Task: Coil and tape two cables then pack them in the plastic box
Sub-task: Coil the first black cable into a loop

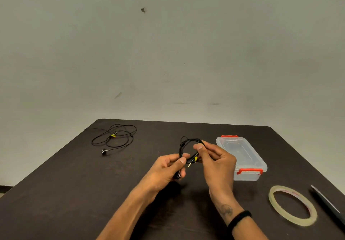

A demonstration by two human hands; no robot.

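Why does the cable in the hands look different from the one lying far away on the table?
The held cable is wound into a small, tight loop; the far cable sprawls in wide, loose loops. The held cable is up off the table, gripped by the left hand and right hand; the far cable lies flat, untouched. Both are thin, black earphone cables with a yellow tag.

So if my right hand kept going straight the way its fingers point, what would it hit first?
Probably the left hand. The right hand points leftward, gripping the coiled cable that both hands hold; depth between them is unclear.
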